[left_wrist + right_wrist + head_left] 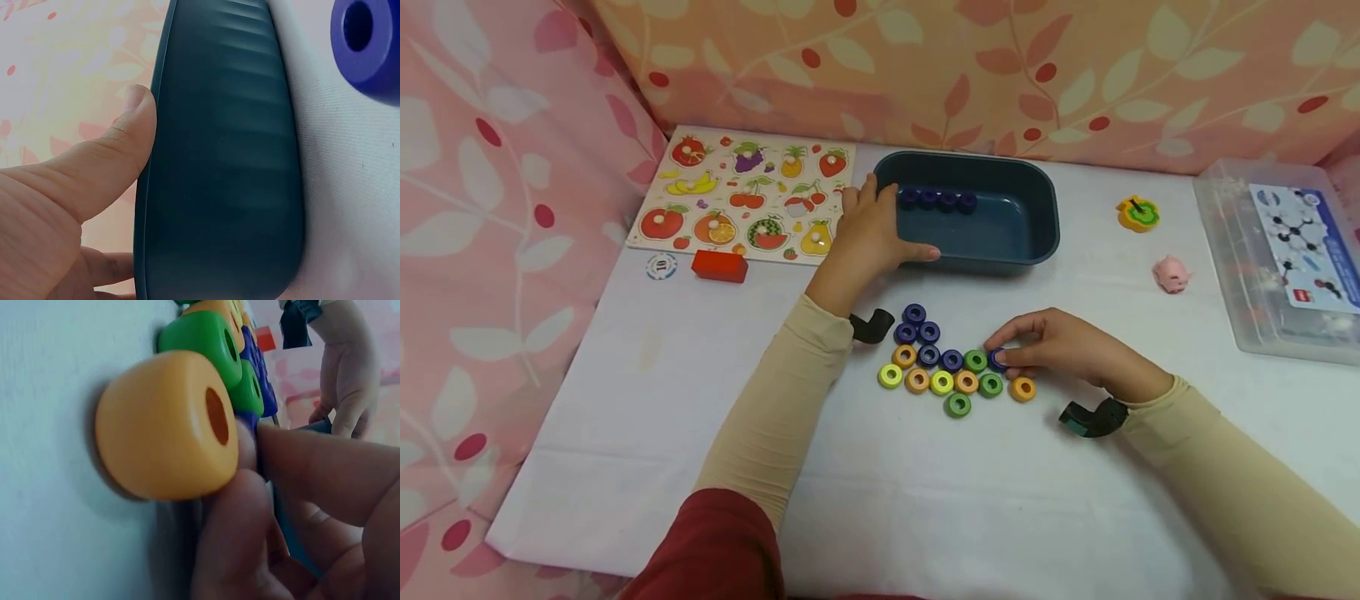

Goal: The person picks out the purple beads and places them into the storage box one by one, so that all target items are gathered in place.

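Observation:
My left hand point(868, 229) holds the left end of a dark teal plastic tub point(1045, 208), thumb point(134, 125) lying along the front rim and fingers over the left side. Several dark purple beads point(947, 200) sit in a row inside the tub. My right hand point(1060, 350) pinches a purple ring-shaped bead point(997, 359) between thumb and fingers, at the right of a bead cluster. In the right wrist view an orange bead point(162, 425) stands close by, partly covering the pinched one. Beside it are green beads point(991, 385).
Purple, orange, yellow point(891, 376) and green beads lie grouped before the tub. A fruit puzzle board point(782, 171), red block point(719, 266) and round chip point(661, 266) are left. Rightward are a yellow-green toy piece point(1138, 213), pink pig point(1171, 273) and clear box point(1232, 267).

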The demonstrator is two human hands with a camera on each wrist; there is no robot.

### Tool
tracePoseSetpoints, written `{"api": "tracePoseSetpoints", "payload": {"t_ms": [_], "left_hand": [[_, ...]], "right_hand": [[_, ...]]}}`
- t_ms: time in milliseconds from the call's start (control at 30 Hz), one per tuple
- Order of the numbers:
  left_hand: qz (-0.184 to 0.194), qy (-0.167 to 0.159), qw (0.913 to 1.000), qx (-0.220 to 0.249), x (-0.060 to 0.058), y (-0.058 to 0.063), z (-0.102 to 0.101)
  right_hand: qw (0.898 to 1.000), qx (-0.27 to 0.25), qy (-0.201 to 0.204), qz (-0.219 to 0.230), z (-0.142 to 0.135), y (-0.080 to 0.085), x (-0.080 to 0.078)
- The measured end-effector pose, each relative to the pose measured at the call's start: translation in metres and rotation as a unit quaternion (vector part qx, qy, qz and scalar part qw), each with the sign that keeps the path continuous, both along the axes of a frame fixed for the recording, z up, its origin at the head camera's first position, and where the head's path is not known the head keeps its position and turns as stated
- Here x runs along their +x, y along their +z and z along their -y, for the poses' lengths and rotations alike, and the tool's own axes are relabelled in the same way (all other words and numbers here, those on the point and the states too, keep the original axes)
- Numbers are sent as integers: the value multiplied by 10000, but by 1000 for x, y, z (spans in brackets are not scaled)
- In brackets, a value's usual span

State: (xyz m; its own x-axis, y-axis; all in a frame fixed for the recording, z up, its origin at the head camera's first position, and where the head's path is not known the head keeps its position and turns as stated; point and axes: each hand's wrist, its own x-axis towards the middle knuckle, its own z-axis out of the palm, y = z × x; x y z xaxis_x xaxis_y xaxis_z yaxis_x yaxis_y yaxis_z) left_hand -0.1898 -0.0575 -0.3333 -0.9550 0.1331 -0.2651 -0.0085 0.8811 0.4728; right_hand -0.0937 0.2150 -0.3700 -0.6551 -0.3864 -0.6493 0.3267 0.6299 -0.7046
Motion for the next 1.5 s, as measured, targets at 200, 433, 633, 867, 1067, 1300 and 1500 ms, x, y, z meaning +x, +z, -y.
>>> {"api": "tracePoseSetpoints", "payload": {"t_ms": [200,433,633,867,1067,1300,1500], "left_hand": [[-17,22,10000,-28,0,-1,-1],[27,30,10000,-8,-1,-1,-1],[43,32,10000,-16,-1,0,1],[76,23,10000,-42,0,0,1],[47,-15,10000,-32,0,1,-1],[44,-28,9999,-93,0,1,-2],[36,-15,10000,-84,0,1,0]], "right_hand": [[9999,140,84,-56,2,10,2],[9970,-197,-242,-708,1,64,-24],[9805,-1060,-1618,-336,15,80,-83],[9262,-1909,-3073,1060,32,64,-137],[8995,-2162,-3528,1404,31,50,-155],[9001,-2229,-3462,1424,28,47,-156],[9497,-1474,-2737,377,33,65,-127]]}}
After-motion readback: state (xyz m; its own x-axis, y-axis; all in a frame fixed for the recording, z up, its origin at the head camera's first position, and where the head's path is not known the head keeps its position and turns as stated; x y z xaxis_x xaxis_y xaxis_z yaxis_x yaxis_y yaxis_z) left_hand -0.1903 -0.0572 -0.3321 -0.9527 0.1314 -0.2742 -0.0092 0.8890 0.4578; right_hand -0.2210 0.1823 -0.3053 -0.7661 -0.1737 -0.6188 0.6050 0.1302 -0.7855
